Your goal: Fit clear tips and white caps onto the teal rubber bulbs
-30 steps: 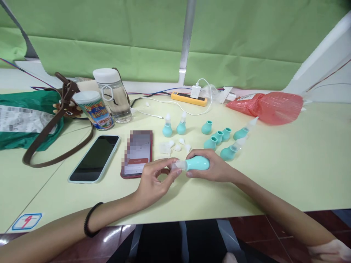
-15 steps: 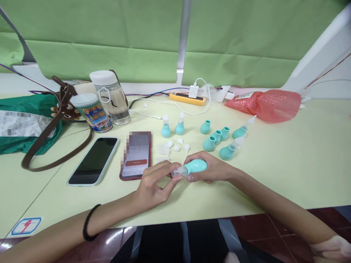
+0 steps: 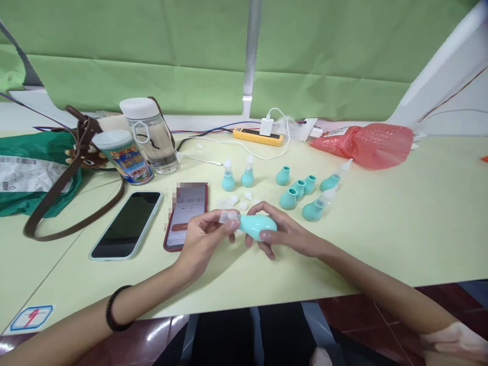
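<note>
A teal squeeze bulb [image 3: 257, 225] with a clear plastic tube [image 3: 227, 217] at its neck, like a nasal aspirator, is held level between my hands above the table. My left hand [image 3: 202, 243] pinches the clear tube between thumb and fingers. Around the bulb's wide end wrap the thumb and fingers of my right hand [image 3: 285, 233]. Small white tips [image 3: 243, 205] lie just behind my hands. Further back stand two teal bulbs fitted with clear tops [image 3: 247, 176]. To the right are several open teal bulbs [image 3: 288, 198] and two tilted ones with clear nozzles [image 3: 314, 208].
Left of my hands lie a red-cased phone [image 3: 186, 203] showing a timer and a black-screened phone [image 3: 127, 226]. Behind them stand a snack cup [image 3: 127, 160] and a water bottle [image 3: 156, 137]. A yellow power strip [image 3: 249, 136] and a red plastic bag [image 3: 377, 145] lie at the back.
Both hands have moved slightly left and up with the bulb. The right fingers have spread, baring more of the bulb. The phone now shows a timer reading.
</note>
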`<action>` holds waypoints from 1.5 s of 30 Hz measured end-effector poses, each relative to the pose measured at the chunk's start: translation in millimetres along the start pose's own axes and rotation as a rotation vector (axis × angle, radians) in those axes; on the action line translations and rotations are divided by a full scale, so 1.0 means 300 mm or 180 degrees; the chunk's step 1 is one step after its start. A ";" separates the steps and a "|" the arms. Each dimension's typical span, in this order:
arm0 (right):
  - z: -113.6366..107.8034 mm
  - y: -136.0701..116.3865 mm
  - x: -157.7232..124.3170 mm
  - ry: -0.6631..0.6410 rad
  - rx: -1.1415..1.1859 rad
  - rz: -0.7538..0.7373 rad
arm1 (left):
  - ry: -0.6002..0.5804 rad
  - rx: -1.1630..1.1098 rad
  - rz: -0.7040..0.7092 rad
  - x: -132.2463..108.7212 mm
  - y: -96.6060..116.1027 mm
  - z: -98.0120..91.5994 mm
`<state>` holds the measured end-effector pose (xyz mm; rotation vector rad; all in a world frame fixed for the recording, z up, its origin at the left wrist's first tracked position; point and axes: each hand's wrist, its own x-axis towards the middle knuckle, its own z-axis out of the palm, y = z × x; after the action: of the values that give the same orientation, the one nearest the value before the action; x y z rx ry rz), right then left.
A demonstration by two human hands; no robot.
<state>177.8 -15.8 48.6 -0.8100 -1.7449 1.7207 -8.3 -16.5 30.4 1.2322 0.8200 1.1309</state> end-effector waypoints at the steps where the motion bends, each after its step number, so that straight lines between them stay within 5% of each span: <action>1: -0.010 0.000 0.002 0.0184 -0.0182 -0.0205 | 0.0056 -0.0110 -0.0012 0.003 0.003 -0.001; 5: -0.061 0.001 0.015 0.1387 -0.1818 -0.0727 | 0.0082 -0.0186 0.0111 0.003 0.015 0.007; 7: -0.077 0.007 0.020 0.1588 -0.2645 -0.0812 | -0.0050 -0.0212 -0.0023 -0.002 0.021 0.016; 11: -0.077 0.034 0.027 0.1018 -0.3438 -0.0629 | -0.0384 -0.0420 -0.0449 -0.014 0.019 0.028; 17: -0.067 0.073 0.043 0.0450 -0.3669 -0.0173 | -0.0799 -0.0606 -0.0684 -0.030 0.003 0.026; 23: -0.074 0.083 0.046 0.0605 -0.3786 -0.0175 | -0.0718 -0.0422 -0.0843 -0.021 -0.003 0.031; 29: -0.080 0.092 0.059 0.1423 -0.3941 -0.0377 | -0.0719 -0.0225 -0.1158 -0.021 -0.017 0.029; 38: -0.091 0.089 0.066 0.0963 -0.4630 0.0175 | -0.0687 -0.0030 -0.0995 -0.026 -0.008 0.034; 45: -0.092 0.079 0.061 0.1157 -0.4957 0.0441 | -0.0703 0.0120 -0.0940 -0.028 -0.014 0.027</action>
<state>187.0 16.3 25.0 -1.6688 -2.5453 -0.1222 -2.3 -26.6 26.8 1.1970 0.8256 0.7307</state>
